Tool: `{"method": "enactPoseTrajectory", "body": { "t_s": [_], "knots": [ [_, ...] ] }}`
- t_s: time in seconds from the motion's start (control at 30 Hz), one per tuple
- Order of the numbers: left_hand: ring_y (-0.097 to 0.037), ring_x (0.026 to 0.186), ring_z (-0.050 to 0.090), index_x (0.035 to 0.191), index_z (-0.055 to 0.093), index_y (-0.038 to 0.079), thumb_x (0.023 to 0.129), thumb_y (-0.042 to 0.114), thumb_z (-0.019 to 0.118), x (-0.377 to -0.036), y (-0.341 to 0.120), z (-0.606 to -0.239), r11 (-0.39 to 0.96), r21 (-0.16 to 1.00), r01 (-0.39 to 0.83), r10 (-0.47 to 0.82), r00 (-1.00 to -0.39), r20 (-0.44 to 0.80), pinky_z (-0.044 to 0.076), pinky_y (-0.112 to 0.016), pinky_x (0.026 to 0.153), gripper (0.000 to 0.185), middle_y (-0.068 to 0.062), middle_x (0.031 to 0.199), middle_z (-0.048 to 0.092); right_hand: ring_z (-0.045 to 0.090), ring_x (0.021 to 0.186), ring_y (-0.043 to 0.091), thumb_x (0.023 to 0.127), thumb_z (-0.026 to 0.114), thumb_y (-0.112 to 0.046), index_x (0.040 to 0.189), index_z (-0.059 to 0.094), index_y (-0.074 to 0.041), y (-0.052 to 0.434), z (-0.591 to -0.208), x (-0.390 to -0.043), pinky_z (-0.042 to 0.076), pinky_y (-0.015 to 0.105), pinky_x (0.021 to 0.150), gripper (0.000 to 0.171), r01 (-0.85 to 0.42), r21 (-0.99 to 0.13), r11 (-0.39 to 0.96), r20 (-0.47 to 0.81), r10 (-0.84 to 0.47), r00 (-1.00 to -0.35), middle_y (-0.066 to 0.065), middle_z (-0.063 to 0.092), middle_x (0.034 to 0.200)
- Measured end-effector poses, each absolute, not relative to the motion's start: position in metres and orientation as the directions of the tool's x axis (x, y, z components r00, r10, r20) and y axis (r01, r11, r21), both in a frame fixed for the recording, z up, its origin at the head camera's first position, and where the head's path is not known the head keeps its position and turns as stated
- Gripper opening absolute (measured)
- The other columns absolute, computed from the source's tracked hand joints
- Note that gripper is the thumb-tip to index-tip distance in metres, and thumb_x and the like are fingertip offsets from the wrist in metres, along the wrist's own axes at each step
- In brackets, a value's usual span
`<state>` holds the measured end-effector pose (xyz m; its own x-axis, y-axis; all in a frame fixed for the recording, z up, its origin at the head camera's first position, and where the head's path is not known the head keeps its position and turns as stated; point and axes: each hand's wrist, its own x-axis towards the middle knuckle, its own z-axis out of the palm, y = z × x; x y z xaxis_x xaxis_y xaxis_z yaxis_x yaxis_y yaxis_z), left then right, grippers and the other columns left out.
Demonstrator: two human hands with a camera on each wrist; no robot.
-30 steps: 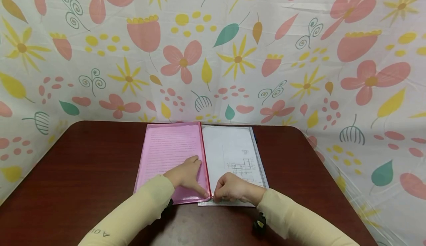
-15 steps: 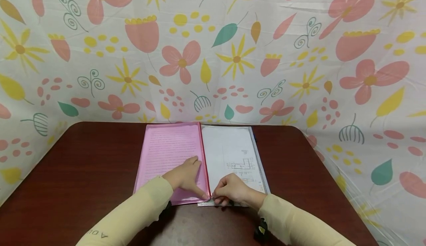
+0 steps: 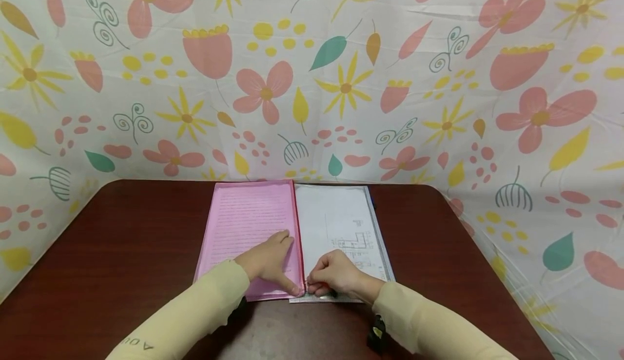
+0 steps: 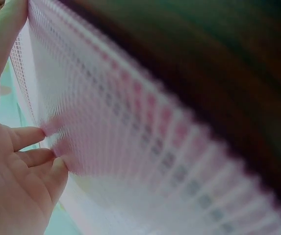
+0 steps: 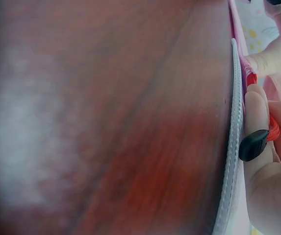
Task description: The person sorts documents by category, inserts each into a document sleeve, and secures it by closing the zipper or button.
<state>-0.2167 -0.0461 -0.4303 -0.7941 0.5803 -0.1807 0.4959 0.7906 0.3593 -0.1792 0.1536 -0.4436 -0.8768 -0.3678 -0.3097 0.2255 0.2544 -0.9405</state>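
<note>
1. The red zipper pull [image 5: 273, 128] is pinched by the right hand [image 3: 336, 276] at the near corner of the pink pouch [image 3: 248, 224]; the pinch is best kept firm.
2. The pouch is pressed flat on the table [image 3: 122, 257] by the open left hand [image 3: 268, 260], beside the white pouch [image 3: 341, 219].
3. The pull is best drawn straight along the zipper.

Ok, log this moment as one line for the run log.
left hand: presses pink pouch | right hand: pinches red zip pull | white pouch: beside, on table

Folder [image 3: 248, 224] left of document pouch [image 3: 341, 224]
</note>
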Motion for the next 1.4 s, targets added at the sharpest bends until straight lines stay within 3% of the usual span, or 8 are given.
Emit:
{"method": "enactPoseTrajectory", "body": {
  "t_s": [0.53, 0.97, 1.2, 1.4],
  "knots": [
    [-0.036, 0.143, 0.021, 0.145, 0.027, -0.005, 0.05, 0.069, 0.08, -0.216, -0.058, -0.43, 0.794, 0.358, 0.491, 0.576, -0.795, -0.188, 0.022, -0.043, 0.116, 0.131, -0.025, 0.153, 0.02, 0.064, 0.054, 0.012, 0.077, 0.064, 0.007, 0.076, 0.062, 0.013, 0.14, -0.449, -0.188, 0.056, 0.028, 0.054, 0.007, 0.203, -0.959, 0.2, -0.265, -0.367, -0.892, 0.014, 0.068, 0.063],
    [-0.035, 0.143, 0.021, 0.145, 0.027, -0.004, 0.046, 0.07, 0.08, -0.218, -0.062, -0.431, 0.792, 0.345, 0.503, 0.582, -0.793, -0.179, 0.022, -0.042, 0.116, 0.135, -0.024, 0.154, 0.02, 0.064, 0.055, 0.012, 0.08, 0.064, 0.005, 0.083, 0.063, 0.014, 0.136, -0.443, -0.2, 0.055, 0.025, 0.053, 0.009, 0.219, -0.941, 0.258, -0.303, -0.355, -0.884, 0.018, 0.069, 0.068],
    [-0.035, 0.143, 0.022, 0.145, 0.027, -0.005, 0.047, 0.069, 0.08, -0.216, -0.061, -0.431, 0.793, 0.338, 0.507, 0.584, -0.791, -0.184, 0.022, -0.042, 0.116, 0.133, -0.023, 0.153, 0.021, 0.043, 0.043, 0.002, 0.073, 0.07, -0.003, 0.078, 0.072, 0.004, 0.14, -0.432, -0.202, 0.034, 0.016, 0.039, 0.009, 0.112, -0.883, 0.457, -0.313, -0.392, -0.865, -0.004, 0.059, 0.053],
    [-0.035, 0.143, 0.021, 0.145, 0.027, -0.005, 0.047, 0.067, 0.081, -0.215, -0.061, -0.429, 0.792, 0.343, 0.505, 0.585, -0.79, -0.186, 0.022, -0.042, 0.116, 0.133, -0.023, 0.154, 0.02, 0.035, 0.04, 0.001, 0.072, 0.076, -0.005, 0.072, 0.073, -0.001, 0.141, -0.426, -0.202, 0.028, 0.015, 0.038, 0.006, 0.122, -0.826, 0.551, -0.397, -0.413, -0.82, 0.004, 0.069, 0.059]
  ]
}}
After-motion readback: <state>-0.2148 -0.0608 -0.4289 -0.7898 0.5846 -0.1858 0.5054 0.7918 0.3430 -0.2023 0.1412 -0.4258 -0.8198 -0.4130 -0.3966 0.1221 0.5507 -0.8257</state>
